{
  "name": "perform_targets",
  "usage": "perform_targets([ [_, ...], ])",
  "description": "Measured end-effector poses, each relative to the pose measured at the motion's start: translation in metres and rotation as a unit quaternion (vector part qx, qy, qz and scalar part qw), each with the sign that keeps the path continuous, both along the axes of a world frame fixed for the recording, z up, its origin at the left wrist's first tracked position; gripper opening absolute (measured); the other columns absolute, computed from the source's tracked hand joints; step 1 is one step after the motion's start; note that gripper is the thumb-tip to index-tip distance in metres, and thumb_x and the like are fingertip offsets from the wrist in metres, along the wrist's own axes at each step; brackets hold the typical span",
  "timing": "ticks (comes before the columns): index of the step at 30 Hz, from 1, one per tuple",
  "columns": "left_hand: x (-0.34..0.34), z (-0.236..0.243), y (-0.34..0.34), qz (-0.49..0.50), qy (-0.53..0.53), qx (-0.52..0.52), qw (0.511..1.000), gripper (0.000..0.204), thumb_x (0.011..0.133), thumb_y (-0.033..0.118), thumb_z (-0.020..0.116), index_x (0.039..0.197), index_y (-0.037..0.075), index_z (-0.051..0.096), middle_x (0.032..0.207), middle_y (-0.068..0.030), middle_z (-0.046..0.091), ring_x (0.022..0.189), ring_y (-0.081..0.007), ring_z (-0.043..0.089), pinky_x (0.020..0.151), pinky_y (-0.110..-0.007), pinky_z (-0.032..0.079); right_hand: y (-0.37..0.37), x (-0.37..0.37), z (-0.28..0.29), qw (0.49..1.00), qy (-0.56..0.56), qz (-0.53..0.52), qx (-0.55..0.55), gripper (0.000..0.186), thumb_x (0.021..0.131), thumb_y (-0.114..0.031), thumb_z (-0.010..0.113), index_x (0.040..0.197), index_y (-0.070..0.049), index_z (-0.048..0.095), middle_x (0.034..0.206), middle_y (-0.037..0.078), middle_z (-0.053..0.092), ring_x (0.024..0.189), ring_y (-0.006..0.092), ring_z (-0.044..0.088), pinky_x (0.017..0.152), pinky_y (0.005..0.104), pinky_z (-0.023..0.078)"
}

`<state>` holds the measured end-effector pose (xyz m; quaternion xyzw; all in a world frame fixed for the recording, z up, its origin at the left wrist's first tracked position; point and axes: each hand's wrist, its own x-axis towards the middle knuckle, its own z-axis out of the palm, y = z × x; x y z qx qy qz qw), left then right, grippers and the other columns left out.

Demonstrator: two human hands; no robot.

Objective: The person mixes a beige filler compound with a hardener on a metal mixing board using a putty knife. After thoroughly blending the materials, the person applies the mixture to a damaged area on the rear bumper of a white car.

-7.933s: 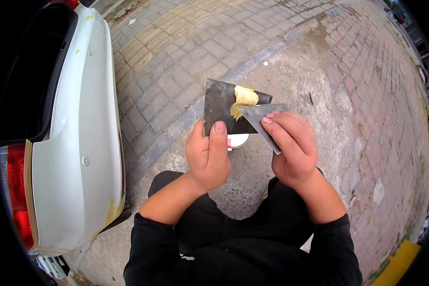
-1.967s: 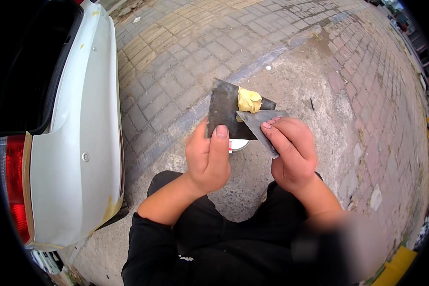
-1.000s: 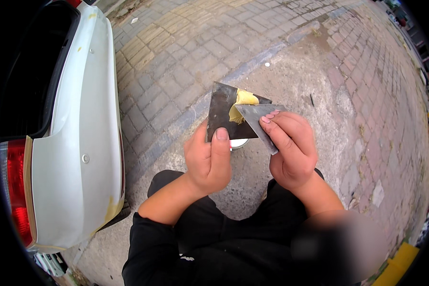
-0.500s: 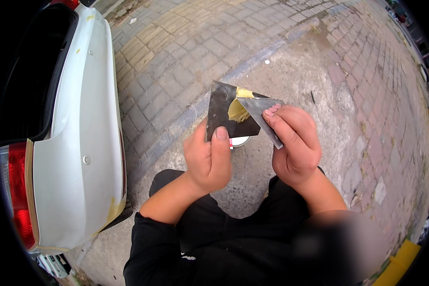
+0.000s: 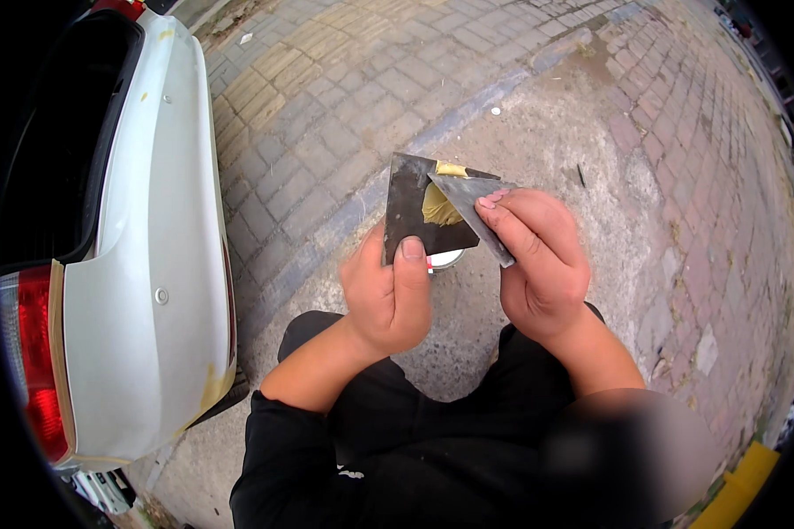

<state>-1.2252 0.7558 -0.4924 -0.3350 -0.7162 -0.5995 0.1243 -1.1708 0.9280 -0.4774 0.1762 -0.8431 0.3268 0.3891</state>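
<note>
My left hand [image 5: 386,295] is closed on a dark flat mixing plate [image 5: 403,207], thumb on top along its near edge. A patch of yellow filler paste [image 5: 438,208] lies on the plate, with more yellow at its far edge. In my right hand [image 5: 547,260], pinched between thumb and fingers, is a thin grey metal scraper [image 5: 478,204]. The scraper slants over the plate's right part and hides some of the paste. Small pink smears show on the right fingertips. Below the plate, a round white can or lid [image 5: 447,259] is mostly hidden.
A white car's rear bumper [image 5: 132,344] with yellowish patches stands close on the left, its red tail light [image 5: 37,361] toward me. Brick paving [image 5: 326,106] lies beyond a concrete strip [image 5: 609,291]. Something yellow [image 5: 739,485] is at the lower right.
The scraper in my right hand has moved slightly left across the plate, covering more of its far right part. The yellow paste patch looks reshaped. My left hand holds nearly the same place.
</note>
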Motion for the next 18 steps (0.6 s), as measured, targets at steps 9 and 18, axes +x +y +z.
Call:
perform_targets([
  [9, 0.0035, 0.0022, -0.0018, 0.002, -0.027, -0.031, 0.999, 0.024, 0.097, 0.006, 0.044, 0.102, -0.01, 0.061, 0.094, -0.0204, 0.064, 0.069, -0.0275, 0.063, 0.063, -0.032, 0.048, -0.0019, -0.0003, -0.0023, 0.999, -0.02, 0.024, -0.013, 0.041, 0.067, 0.017, 0.056, 0.106, 0.007, 0.066, 0.101, 0.016, 0.064, 0.093, 0.0317, 0.064, 0.084, 0.0391, 0.051],
  [18, -0.0004, -0.0051, -0.0027, 0.008, 0.003, -0.038, 0.999, 0.023, 0.097, 0.006, 0.045, 0.099, -0.011, 0.061, 0.089, -0.0181, 0.063, 0.065, -0.0256, 0.061, 0.06, -0.032, 0.047, 0.003, -0.0001, -0.0038, 1.0, 0.003, 0.018, -0.017, 0.04, 0.07, 0.011, 0.061, 0.109, 0.005, 0.066, 0.103, 0.014, 0.064, 0.095, 0.0315, 0.062, 0.083, 0.0376, 0.051],
])
